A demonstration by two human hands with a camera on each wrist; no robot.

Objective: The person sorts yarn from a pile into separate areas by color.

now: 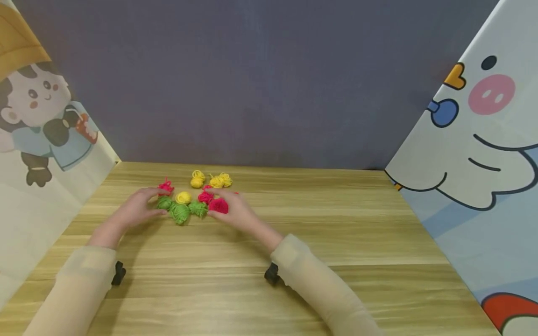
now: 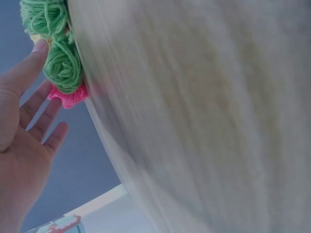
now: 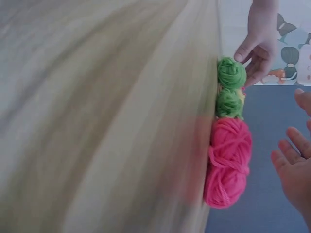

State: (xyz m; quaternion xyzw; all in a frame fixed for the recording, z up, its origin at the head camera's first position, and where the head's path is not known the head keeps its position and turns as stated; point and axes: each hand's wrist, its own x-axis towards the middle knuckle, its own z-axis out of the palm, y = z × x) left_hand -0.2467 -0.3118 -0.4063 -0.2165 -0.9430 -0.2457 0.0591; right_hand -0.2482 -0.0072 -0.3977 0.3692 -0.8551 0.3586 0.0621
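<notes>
Small balls of yarn lie in a cluster on the wooden table. My left hand (image 1: 143,207) is at the cluster's left end, thumb and fingers spread beside a green yarn ball (image 1: 165,202) and a pink yarn ball (image 1: 166,186). In the left wrist view, its thumb tip overlaps the green yarn (image 2: 63,65). At the right end my right hand (image 1: 233,208) curves loosely beside a larger pink yarn ball (image 1: 218,205). The right wrist view has those fingers apart from the pink yarn (image 3: 229,162). Between the hands sit more green yarn (image 1: 180,213) and a yellow yarn ball (image 1: 183,198).
Behind the cluster lie two yellow bundles of yarn, one on the left (image 1: 197,179) and one on the right (image 1: 221,180). A grey panel (image 1: 260,93) borders the table (image 1: 328,224) at the back, and printed cartoon panels stand on both sides.
</notes>
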